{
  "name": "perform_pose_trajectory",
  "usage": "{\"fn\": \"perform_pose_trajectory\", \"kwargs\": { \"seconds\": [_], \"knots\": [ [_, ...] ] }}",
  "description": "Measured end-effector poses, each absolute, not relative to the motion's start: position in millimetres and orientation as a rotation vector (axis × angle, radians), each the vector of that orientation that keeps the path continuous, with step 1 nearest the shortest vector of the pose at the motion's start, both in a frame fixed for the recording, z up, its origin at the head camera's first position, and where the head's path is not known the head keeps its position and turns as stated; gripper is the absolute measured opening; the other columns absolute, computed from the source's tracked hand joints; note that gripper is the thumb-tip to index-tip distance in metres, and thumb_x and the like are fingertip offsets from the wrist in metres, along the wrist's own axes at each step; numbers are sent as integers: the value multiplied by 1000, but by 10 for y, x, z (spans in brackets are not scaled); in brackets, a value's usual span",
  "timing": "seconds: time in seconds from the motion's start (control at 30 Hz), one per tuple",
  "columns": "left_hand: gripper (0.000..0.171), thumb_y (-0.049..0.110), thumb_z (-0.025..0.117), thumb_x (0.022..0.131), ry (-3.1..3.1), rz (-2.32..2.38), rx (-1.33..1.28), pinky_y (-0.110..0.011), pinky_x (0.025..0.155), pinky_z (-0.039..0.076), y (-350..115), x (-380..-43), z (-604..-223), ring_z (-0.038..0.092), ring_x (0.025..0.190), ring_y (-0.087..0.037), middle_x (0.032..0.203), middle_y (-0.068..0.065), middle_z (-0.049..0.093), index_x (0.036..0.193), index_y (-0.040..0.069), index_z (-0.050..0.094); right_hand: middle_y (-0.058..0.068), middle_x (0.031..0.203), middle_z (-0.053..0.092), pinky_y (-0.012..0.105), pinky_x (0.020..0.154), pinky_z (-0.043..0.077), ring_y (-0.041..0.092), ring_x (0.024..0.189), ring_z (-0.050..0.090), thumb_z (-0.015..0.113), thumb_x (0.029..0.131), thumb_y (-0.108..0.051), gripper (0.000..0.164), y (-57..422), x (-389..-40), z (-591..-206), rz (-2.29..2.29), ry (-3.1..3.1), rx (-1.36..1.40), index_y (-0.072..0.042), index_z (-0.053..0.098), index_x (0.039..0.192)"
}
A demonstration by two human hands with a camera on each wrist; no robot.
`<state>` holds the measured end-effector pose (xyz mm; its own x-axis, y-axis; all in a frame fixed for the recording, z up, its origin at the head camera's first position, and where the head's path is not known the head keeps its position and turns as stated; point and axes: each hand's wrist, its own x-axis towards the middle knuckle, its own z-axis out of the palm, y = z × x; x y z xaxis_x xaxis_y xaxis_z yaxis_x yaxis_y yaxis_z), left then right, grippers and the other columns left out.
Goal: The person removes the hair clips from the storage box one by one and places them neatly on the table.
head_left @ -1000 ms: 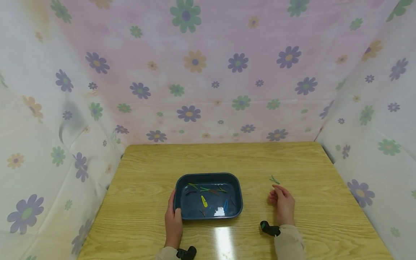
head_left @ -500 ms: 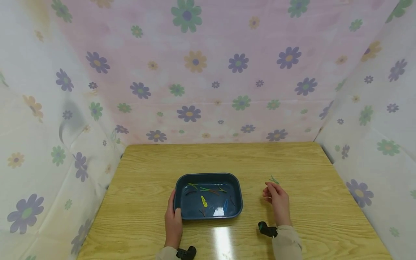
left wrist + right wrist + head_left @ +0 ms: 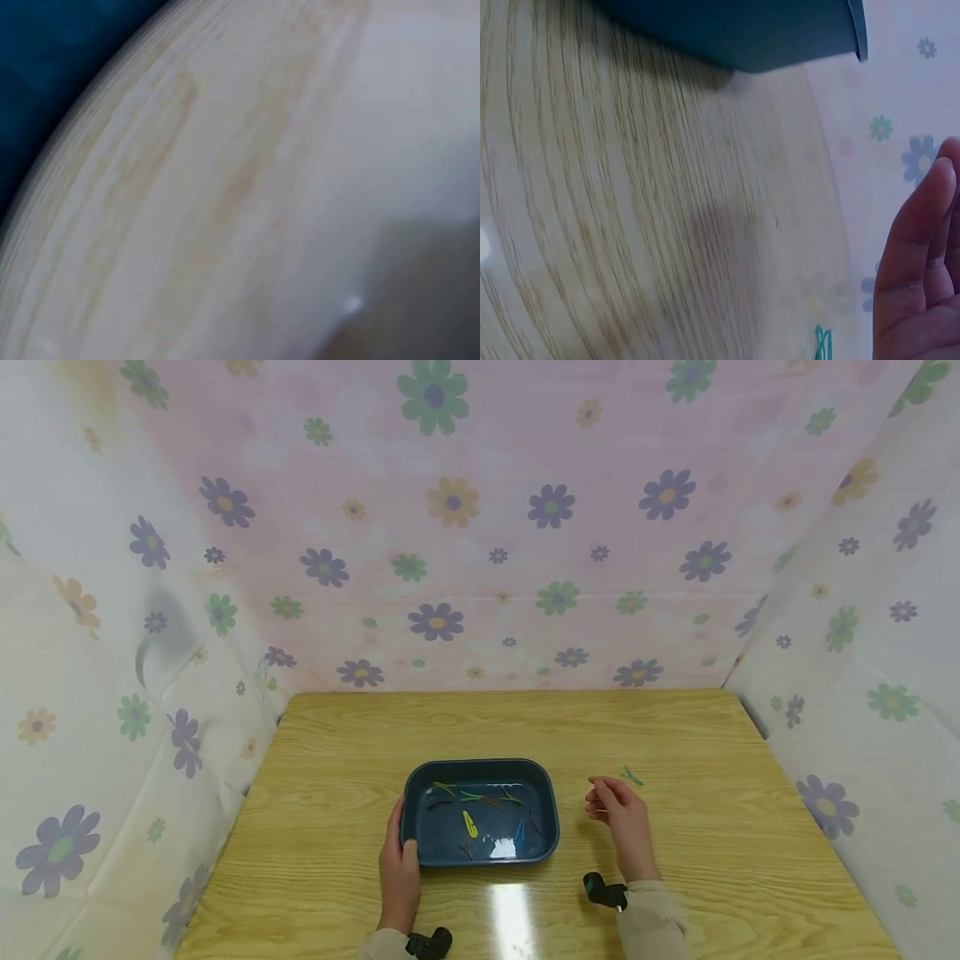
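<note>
Flowered cloth (image 3: 550,506) walls in the worktop (image 3: 360,727) at the back and both sides. The worktop's wood stretches from the dark blue tray (image 3: 480,763) to the back edge and, more widely, to the right edge. The tray sits near the middle, well apart from all visible edges. The left hand (image 3: 400,870) grips its left side, thumb by the rim, other fingers along the outer wall. The right hand (image 3: 622,822) is just beside the tray's right side, thumb and fingers drawn close together at the tips; whether they pinch anything I cannot tell. Inside the tray lie a yellow clip (image 3: 470,824), a blue clip (image 3: 521,833) and several thin pieces; a green clip (image 3: 633,776) lies on the worktop just beyond the right hand.
</note>
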<state>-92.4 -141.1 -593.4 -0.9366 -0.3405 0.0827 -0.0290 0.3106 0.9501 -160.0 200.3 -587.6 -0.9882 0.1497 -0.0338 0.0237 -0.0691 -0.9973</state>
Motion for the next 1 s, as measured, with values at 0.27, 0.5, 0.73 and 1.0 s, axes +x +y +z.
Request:
{"fn": "perform_pose_trajectory", "kwargs": {
  "seconds": [0.27, 0.5, 0.73, 1.0],
  "knots": [
    [66, -2, 34, 82, -2312, -1686, 350, -33, 77, 28, -1408, -925, -5940, 36, 111, -5, 139, 19, 28, 140, 30, 29, 11, 83, 59, 28, 60, 49, 19, 69, 59, 52, 89, -29, 37, 1808, -1621, -5928, 2300, -2016, -54, 1, 58, 110],
    [66, -3, 34, 83, -2306, -1700, 338, -33, 78, 28, -1417, -921, -5930, 36, 108, -7, 139, 19, 28, 140, 31, 29, 13, 81, 59, 30, 61, 50, 19, 68, 59, 53, 88, -32, 43, 1511, -1481, -5420, 2194, -2170, -142, 6, 56, 108],
    [66, -2, 35, 84, -2316, -1700, 352, -29, 54, 34, -1419, -916, -5947, 40, 56, -13, 140, 16, 28, 139, 33, 29, 15, 84, 59, 30, 65, 49, 22, 69, 59, 53, 89, -25, 35, 1317, -1409, -5161, 2213, -2313, -210, 4, 57, 108],
    [67, -2, 35, 82, -2307, -1677, 353, -30, 54, 32, -1413, -915, -5929, 35, 58, -14, 139, 17, 29, 140, 31, 30, 15, 83, 60, 30, 65, 49, 26, 71, 59, 52, 90, -20, 28, 1150, -1383, -5149, 2154, -2428, -122, 1, 60, 106]
  ]
}}
